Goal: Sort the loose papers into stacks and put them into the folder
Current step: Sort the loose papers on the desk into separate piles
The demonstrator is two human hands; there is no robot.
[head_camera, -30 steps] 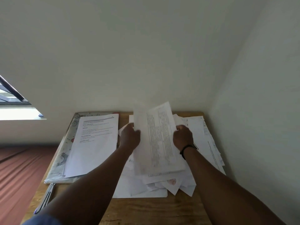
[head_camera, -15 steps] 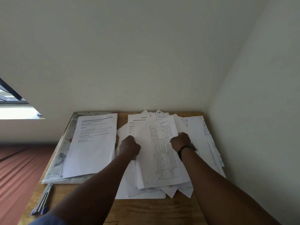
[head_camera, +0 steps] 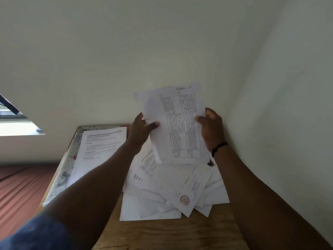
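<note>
Fingers and thumbs on both sides are pinching a thin bundle of white printed sheets with a ruled table on the top page (head_camera: 177, 123): the left hand (head_camera: 142, 129) is gripping its left edge with the thumb lying across the face of the paper, and the right hand (head_camera: 211, 129), a dark band at its wrist, is curling round the right edge. The bundle is being held nearly upright above the small wooden table (head_camera: 162, 233), its lower edge hanging just over the messy heap of loose white papers (head_camera: 173, 188) that is sprawling across the table's right half, one sheet there showing a round stamp. To the left, a neater stack of white text pages (head_camera: 98, 150) is resting on what looks like a pale patterned plastic folder (head_camera: 67, 165), whose edges are showing around it. Judging by this, the sorting step is under way and far from done, since most sheets are lying unsorted. The next move is probably calling for squaring the held pages, perhaps by tapping their lower edge on the table, then carrying them left onto the stack or starting a separate one. Thin sheets may be slipping or fanning unless both grips are kept even.
</note>
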